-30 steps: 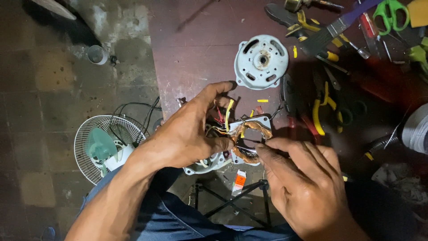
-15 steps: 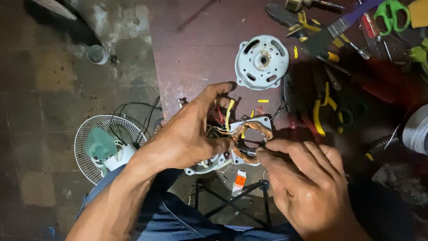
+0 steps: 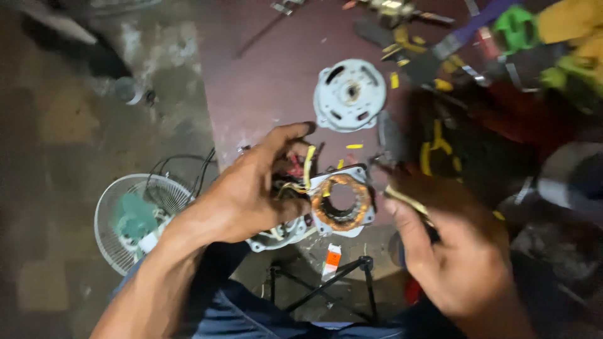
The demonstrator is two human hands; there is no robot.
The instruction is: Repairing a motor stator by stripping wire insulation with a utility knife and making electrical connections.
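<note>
The left hand (image 3: 251,188) grips a white-framed motor stator with copper windings (image 3: 341,202); at three o'clock, the blurred right hand (image 3: 452,251) pinches a thin yellowish strip (image 3: 407,201).

Head cam, steep down, close-up.

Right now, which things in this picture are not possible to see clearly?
Head view only:
- Right hand: motion blur; what it pinches is unclear.
- Tools at the top right: blurred and cut by the edge.
- Wires beside the copper coil: partly hidden under the left hand.
</note>
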